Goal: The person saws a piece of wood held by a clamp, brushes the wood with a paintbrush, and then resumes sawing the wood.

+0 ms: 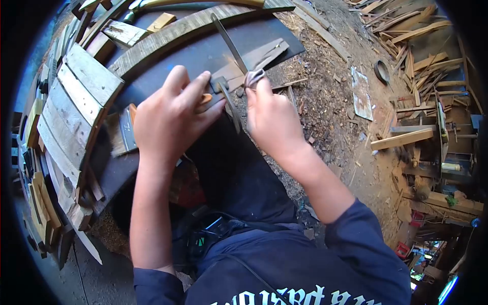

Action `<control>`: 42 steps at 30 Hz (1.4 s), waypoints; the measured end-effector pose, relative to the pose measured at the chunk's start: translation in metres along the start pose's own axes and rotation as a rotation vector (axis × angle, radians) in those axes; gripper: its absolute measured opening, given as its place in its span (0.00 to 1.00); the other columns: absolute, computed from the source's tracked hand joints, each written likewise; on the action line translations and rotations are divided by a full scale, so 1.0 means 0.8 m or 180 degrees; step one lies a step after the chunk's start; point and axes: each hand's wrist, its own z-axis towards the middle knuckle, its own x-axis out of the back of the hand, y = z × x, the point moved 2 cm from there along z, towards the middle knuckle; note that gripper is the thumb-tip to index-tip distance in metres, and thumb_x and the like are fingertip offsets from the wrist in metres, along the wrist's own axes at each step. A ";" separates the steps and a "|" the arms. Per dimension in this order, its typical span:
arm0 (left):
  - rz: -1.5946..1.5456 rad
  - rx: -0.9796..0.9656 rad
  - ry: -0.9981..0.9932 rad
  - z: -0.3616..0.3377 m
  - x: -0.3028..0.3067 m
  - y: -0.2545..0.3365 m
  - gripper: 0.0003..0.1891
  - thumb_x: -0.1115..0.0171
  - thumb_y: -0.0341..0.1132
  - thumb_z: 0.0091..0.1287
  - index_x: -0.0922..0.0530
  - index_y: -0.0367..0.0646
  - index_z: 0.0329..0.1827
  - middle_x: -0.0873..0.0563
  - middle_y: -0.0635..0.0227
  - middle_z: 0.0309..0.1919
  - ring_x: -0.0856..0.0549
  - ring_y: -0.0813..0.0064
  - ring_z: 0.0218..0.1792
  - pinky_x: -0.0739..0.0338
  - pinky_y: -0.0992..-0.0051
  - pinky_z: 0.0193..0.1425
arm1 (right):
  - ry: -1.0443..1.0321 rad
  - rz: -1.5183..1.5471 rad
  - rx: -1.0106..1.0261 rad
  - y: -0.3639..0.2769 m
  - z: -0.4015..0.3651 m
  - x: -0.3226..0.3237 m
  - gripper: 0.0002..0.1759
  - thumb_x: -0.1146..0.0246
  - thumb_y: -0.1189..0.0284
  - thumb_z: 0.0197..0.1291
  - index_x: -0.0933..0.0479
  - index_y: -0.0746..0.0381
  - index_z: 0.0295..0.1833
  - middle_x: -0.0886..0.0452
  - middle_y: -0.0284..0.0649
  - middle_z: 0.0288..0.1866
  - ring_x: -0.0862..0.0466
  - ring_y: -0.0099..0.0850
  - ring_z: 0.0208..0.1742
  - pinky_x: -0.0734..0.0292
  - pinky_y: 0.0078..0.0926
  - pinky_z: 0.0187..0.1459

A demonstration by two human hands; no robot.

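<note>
My left hand (173, 114) is closed round a short wooden-handled tool; its metal head (218, 84) and a narrow, slightly curved blade (232, 111) stick out past my fingers. In my right hand (274, 114) is a long thin metal file (229, 43), its near end wrapped in a cloth (254, 77). The file slants away over the dark bench top (203, 43), close beside the tool's head. Under it lies a flat, weathered wooden board (254, 58). A wide brush (124, 131) rests just left of my left wrist.
A curved wooden beam (188, 31) spans the bench's far side. Grey planks (76, 112) are stacked at the left. Wood chips cover the ground (325, 96) at right, with a pale flat piece (361, 94), a metal ring (381, 72) and a heap of split wood (422, 61) beyond.
</note>
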 end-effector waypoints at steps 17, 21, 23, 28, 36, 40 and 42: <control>0.0045 -0.0029 0.0033 0.002 0.004 -0.002 0.26 0.17 0.49 0.57 0.09 0.56 0.59 0.18 0.71 0.37 0.12 0.67 0.30 0.18 0.65 0.32 | 0.0033 0.0108 -0.0037 0.016 -0.045 0.001 0.12 0.41 0.68 0.79 0.28 0.67 0.55 0.15 0.59 0.25 0.11 0.61 0.30 0.14 0.58 0.33; -0.0006 -0.0023 0.0070 0.000 -0.001 -0.002 0.26 0.17 0.50 0.57 0.09 0.56 0.59 0.18 0.72 0.37 0.12 0.67 0.30 0.17 0.66 0.32 | -0.0375 0.0050 0.0067 -0.006 0.012 0.034 0.12 0.41 0.67 0.80 0.27 0.67 0.49 0.15 0.61 0.26 0.10 0.61 0.31 0.14 0.58 0.32; 0.0002 -0.0038 0.0017 -0.003 -0.003 -0.003 0.25 0.17 0.50 0.57 0.09 0.56 0.58 0.18 0.72 0.37 0.11 0.67 0.31 0.17 0.66 0.32 | -0.0564 -0.0109 0.0017 -0.008 0.003 0.043 0.12 0.41 0.68 0.80 0.27 0.68 0.52 0.15 0.61 0.26 0.10 0.61 0.31 0.14 0.58 0.32; -0.0123 -0.0059 0.0129 0.000 0.002 -0.005 0.24 0.17 0.51 0.58 0.09 0.52 0.56 0.18 0.71 0.37 0.11 0.68 0.31 0.17 0.65 0.32 | -0.0796 -0.0390 0.0082 -0.015 -0.031 0.079 0.14 0.41 0.69 0.80 0.26 0.71 0.57 0.16 0.61 0.26 0.10 0.61 0.30 0.15 0.57 0.31; -0.0252 -0.0043 0.0022 -0.002 0.000 -0.010 0.23 0.19 0.51 0.61 0.10 0.50 0.55 0.19 0.70 0.38 0.10 0.68 0.31 0.16 0.66 0.33 | -0.1060 -0.0135 -0.0228 -0.018 -0.032 0.093 0.13 0.42 0.73 0.79 0.23 0.67 0.61 0.15 0.63 0.29 0.12 0.64 0.33 0.18 0.61 0.35; -0.0297 -0.0072 0.0038 -0.003 -0.003 -0.013 0.23 0.20 0.51 0.60 0.11 0.50 0.54 0.20 0.70 0.38 0.11 0.68 0.30 0.16 0.66 0.33 | -0.1009 -0.0478 -0.0109 -0.026 -0.001 0.080 0.11 0.42 0.72 0.79 0.23 0.66 0.59 0.15 0.64 0.30 0.12 0.64 0.35 0.18 0.60 0.34; -0.0331 -0.0081 -0.0002 -0.002 -0.002 -0.009 0.22 0.20 0.51 0.61 0.11 0.50 0.53 0.20 0.70 0.38 0.11 0.68 0.30 0.16 0.67 0.33 | -0.0858 -0.0494 -0.0033 -0.027 0.017 0.067 0.10 0.42 0.72 0.79 0.24 0.67 0.57 0.15 0.64 0.30 0.12 0.65 0.34 0.18 0.60 0.33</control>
